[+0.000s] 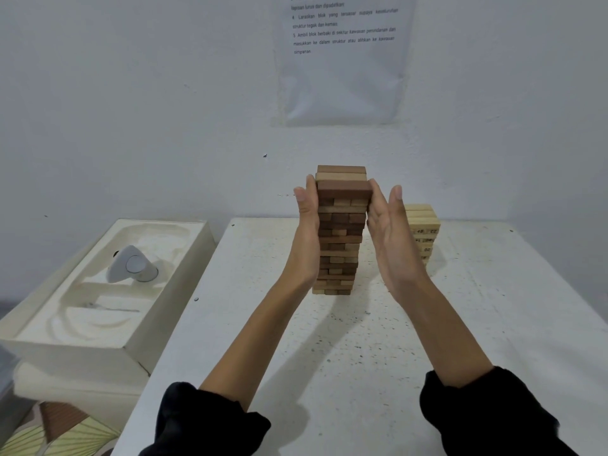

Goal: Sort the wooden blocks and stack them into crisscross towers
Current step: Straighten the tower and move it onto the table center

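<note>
The tall tower [340,232] stands near the middle of the table's far edge, built of many crisscross layers in dark brown and pale wood mixed together. Its top layer is dark, the one beneath pale, and just below that a wide dark block sits a little out of line with the rest. The lower layers look fairly square, though a few block ends sit unevenly.

We have our left hand [307,225] flat against the tower's left side and our right hand [390,238] at its right side, fingertips touching the upper blocks. Neither grip is closed on anything: the fingers are straight and the palms face each other with the tower between them.

Behind the right hand, nearer the far right corner, a shorter tower [424,222] of pale blocks with printed numbers stands by itself, well stacked.

With two towers up and sorted by kind, we judge the task close to done; what seems left is squaring up the tall one, gently, since it is high and narrow.

The white speckled table [362,357] carries both. Off its left edge lies a moulded tray [184,245] holding a white device [131,264], and a printed sheet [342,60] hangs on the wall.
</note>
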`<state>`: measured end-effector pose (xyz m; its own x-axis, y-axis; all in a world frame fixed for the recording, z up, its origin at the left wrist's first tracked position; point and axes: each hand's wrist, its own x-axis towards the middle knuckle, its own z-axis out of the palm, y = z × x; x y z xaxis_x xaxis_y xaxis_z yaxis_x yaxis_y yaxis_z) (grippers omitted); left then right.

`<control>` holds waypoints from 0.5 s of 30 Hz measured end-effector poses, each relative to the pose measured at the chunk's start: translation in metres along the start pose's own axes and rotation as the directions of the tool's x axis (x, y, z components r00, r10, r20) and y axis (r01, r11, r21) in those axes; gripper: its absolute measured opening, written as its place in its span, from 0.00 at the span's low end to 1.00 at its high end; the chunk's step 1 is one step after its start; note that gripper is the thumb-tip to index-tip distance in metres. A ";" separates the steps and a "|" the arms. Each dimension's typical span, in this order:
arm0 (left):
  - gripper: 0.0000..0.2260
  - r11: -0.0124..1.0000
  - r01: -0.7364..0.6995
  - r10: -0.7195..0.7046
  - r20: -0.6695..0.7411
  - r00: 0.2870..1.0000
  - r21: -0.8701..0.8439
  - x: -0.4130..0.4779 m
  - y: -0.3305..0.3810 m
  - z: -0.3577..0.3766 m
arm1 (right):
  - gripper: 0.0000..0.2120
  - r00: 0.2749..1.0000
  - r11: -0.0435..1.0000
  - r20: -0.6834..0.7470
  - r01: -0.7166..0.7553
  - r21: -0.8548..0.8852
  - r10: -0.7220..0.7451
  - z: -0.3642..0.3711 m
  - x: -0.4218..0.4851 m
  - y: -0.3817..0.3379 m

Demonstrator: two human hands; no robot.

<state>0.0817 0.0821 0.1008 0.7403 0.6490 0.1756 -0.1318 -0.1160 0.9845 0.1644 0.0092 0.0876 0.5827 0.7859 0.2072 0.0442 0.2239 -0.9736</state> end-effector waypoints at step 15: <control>0.31 0.959 -0.202 0.227 -0.117 0.967 0.197 0.015 -0.022 -0.037 | 0.37 0.996 0.994 -0.087 0.012 -0.106 -0.022 -0.012 0.001 0.002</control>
<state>0.0719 0.1222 0.0816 0.6085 0.6891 0.3935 -0.1455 -0.3905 0.9090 0.1748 0.0041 0.0844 0.6500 0.7277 0.2191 0.1372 0.1712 -0.9756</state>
